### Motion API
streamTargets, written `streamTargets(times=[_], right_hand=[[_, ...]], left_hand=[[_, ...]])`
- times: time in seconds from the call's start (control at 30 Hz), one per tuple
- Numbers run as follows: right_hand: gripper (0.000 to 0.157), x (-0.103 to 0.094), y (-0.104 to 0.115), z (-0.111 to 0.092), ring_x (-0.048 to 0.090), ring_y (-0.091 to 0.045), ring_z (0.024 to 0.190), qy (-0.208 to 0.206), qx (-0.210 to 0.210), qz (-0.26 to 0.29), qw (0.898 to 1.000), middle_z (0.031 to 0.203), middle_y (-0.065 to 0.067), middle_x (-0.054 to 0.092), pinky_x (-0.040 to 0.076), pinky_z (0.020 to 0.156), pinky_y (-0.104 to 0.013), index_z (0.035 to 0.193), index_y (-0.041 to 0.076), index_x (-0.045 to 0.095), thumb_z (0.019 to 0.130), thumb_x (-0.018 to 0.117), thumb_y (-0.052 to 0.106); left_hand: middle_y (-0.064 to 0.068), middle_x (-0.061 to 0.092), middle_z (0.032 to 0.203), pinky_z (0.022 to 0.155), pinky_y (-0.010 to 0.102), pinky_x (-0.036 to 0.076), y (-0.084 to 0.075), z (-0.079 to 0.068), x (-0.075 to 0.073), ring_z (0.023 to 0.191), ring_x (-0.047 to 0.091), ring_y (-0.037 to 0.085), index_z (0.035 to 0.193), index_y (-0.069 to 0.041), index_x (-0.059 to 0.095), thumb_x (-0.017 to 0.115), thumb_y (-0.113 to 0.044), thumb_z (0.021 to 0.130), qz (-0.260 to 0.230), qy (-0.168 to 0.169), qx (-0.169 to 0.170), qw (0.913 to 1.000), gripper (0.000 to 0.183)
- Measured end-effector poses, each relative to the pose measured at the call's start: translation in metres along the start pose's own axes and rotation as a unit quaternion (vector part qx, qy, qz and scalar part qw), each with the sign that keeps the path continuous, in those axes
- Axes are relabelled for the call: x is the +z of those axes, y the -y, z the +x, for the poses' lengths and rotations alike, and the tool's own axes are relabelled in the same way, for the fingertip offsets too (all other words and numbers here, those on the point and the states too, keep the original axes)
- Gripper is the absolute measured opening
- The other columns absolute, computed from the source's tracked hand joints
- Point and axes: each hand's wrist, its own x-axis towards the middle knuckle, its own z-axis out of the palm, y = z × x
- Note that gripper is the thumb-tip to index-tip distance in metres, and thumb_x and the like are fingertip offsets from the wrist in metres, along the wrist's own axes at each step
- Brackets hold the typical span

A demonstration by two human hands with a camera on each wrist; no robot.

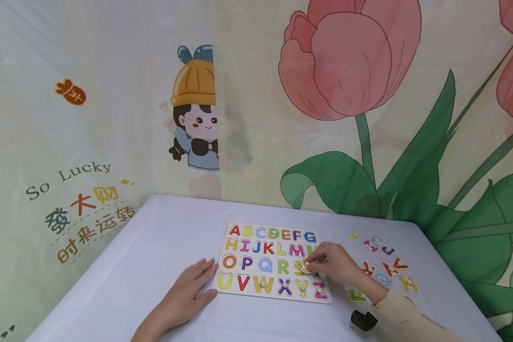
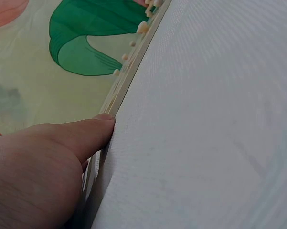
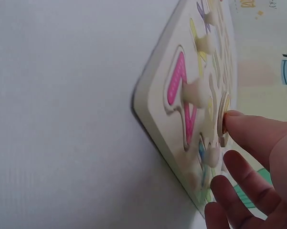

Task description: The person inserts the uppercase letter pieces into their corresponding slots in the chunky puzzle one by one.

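A white wooden alphabet puzzle board point(image 1: 273, 297) lies on the table, with rows of coloured letters. My right hand point(image 1: 339, 266) is over its right side, pinching a yellow letter piece point(image 1: 306, 266) between thumb and finger beside the S slot. In the right wrist view that piece point(image 3: 224, 117) is tilted close above the board, and the other fingers are loosely bent. Near the board's corner is the pink Z piece point(image 3: 181, 90) with its wooden knob. My left hand point(image 1: 188, 294) rests on the table, fingers extended, its thumb point(image 2: 93, 133) touching the board's edge.
Loose letter pieces lie to the right of the board, among them a blue Q point(image 1: 383, 280), a yellow H point(image 1: 408, 283) and a green R point(image 1: 357, 295). A white cloth point(image 1: 111, 285) covers the table. Behind it hangs a printed curtain point(image 1: 248, 95).
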Motion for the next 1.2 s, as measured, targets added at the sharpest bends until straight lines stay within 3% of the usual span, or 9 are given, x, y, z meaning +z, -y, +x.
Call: streamTargets(times=[0.53, 1.2], right_hand=[[0.009, 0.023, 0.010, 0.004, 0.054, -0.013, 0.085, 0.001, 0.022, -0.016, 1.000, 0.090, 0.008, 0.063, 0.049, 0.070, -0.023, 0.096, 0.024, 0.085, 0.088, 0.089, 0.023], [0.012, 0.028, 0.008, 0.007, 0.053, -0.014, 0.086, -0.004, 0.078, 0.026, 0.997, 0.090, 0.005, 0.059, 0.047, 0.070, -0.024, 0.094, 0.028, 0.086, 0.088, 0.088, 0.018]], left_hand=[[-0.005, 0.037, 0.171, 0.128, 0.062, 0.025, -0.001, 0.000, 0.000, 0.162, 0.025, 0.028, 0.163, -0.025, 0.047, 0.068, -0.047, 0.103, -0.001, 0.005, -0.005, 1.0000, 0.067], [-0.006, 0.036, 0.172, 0.128, 0.063, 0.024, -0.002, 0.000, -0.002, 0.162, 0.024, 0.028, 0.163, -0.026, 0.047, 0.068, -0.048, 0.103, -0.004, 0.010, -0.013, 0.9999, 0.067]])
